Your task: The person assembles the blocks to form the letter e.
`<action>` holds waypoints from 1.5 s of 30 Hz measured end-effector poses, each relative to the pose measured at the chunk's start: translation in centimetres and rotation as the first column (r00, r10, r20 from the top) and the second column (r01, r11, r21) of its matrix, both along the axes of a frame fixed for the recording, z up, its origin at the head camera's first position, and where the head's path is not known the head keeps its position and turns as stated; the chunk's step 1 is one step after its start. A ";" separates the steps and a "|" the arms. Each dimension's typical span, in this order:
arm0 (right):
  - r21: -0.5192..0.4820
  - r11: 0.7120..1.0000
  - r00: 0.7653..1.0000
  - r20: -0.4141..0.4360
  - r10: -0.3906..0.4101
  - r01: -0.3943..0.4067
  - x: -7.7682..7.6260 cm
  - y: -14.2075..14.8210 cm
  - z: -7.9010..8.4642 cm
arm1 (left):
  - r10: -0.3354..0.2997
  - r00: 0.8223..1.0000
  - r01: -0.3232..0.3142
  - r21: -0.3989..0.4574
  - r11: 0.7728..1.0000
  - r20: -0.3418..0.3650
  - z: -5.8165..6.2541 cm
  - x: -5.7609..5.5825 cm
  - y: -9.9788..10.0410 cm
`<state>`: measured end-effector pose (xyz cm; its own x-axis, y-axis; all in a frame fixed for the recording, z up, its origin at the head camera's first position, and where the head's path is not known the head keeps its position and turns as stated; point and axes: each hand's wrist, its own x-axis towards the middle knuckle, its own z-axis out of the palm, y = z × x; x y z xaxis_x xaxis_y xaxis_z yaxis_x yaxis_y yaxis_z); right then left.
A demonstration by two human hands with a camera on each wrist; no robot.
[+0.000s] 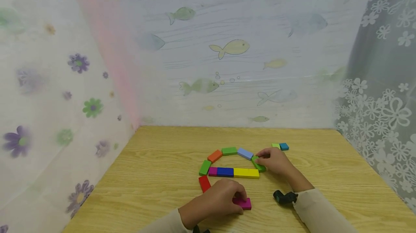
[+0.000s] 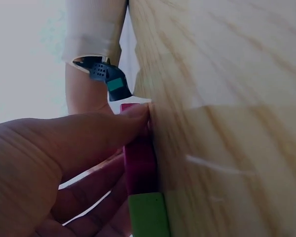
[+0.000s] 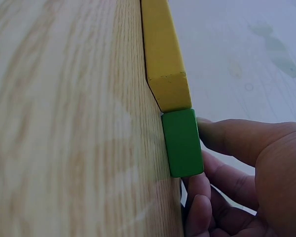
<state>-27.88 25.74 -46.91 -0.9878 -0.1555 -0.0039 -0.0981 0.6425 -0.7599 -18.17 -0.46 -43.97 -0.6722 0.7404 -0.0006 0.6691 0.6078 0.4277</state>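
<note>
My left hand (image 1: 222, 197) pinches a magenta block (image 1: 247, 204) lying low at the front of the layout. In the left wrist view the thumb rests on that block, and a green block (image 2: 149, 215) abuts its near end. My right hand (image 1: 276, 161) grips a green block (image 1: 261, 168) at the right end of an arch of blocks. The right wrist view has this block meeting the end of a yellow block (image 3: 163, 44), thumb on one side and fingers on the other. A red block (image 1: 204, 183) is partly covered by my left hand.
The arch also holds a light blue block (image 1: 245, 153), an orange block (image 1: 215, 156) and more green ones. Below it runs a row with a dark blue block (image 1: 225, 172). A teal block (image 1: 284, 146) lies behind my right hand on the wooden table (image 1: 146, 175).
</note>
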 end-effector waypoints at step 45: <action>-0.011 1.000 1.000 -0.013 0.024 -0.024 0.4 -0.1 0.4 | 0.072 0.993 -0.087 -0.177 0.980 -0.090 1.3 -0.7 -1.9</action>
